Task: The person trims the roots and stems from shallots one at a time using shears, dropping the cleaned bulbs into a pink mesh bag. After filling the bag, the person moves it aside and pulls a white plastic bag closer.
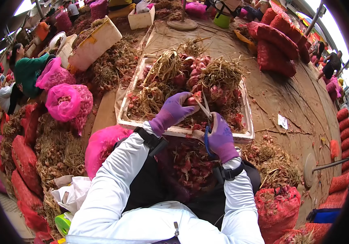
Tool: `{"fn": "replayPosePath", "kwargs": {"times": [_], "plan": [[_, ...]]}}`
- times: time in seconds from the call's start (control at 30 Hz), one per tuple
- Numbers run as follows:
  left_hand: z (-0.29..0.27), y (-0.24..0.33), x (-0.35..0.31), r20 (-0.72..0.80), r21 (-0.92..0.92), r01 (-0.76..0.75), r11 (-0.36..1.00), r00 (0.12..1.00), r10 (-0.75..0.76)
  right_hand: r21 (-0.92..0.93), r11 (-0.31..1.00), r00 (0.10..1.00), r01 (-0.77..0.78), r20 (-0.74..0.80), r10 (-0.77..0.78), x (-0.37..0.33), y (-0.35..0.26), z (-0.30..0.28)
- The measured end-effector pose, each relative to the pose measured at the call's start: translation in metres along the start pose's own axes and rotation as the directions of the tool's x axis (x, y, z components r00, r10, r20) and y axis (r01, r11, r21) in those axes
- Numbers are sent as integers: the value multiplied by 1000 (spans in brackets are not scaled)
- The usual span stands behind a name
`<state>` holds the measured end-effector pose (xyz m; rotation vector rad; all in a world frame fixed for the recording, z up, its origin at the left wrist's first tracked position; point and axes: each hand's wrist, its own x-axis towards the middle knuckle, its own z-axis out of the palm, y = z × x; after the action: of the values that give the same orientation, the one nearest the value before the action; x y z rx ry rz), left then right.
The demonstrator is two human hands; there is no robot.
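Observation:
My left hand (172, 112), in a purple glove, is closed around a red shallot (190, 101) above the near part of a white foam tray (178, 131). In my right hand (222, 140), also purple-gloved, is a pair of scissors (205, 109) with blue handles. Its blades point up and to the left, spread apart, with their tips beside the held shallot. Bunches of shallots with dry straw-like stems (223, 72) fill the tray, among loose red skins. Whether the blades touch the shallot I cannot tell.
Beneath the tray's near edge, loose shallots and skins (190, 166) lie between my legs. Pink net bags (63, 101) and a heap of stems (58, 152) are on the left. A red net sack (278, 207) stands near right; larger red sacks (274, 44) lie far right.

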<state>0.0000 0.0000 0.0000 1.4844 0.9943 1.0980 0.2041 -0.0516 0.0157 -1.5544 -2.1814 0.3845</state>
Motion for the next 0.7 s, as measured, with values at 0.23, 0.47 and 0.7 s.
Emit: {"fn": "replayPosePath", "kwargs": {"times": [0.23,0.47,0.7], "plan": [[15,16,-9,-65,519,-313,796,914,401,83,989,992,-123,-19,125,1,-6,1],[3,-1,-6,-35,454,-174,874,976,213,96,979,984,-178,19,177,4,-12,3],[-20,16,-4,294,-436,400,806,910,-293,341,930,981,-140,-78,176,4,0,-12]]}}
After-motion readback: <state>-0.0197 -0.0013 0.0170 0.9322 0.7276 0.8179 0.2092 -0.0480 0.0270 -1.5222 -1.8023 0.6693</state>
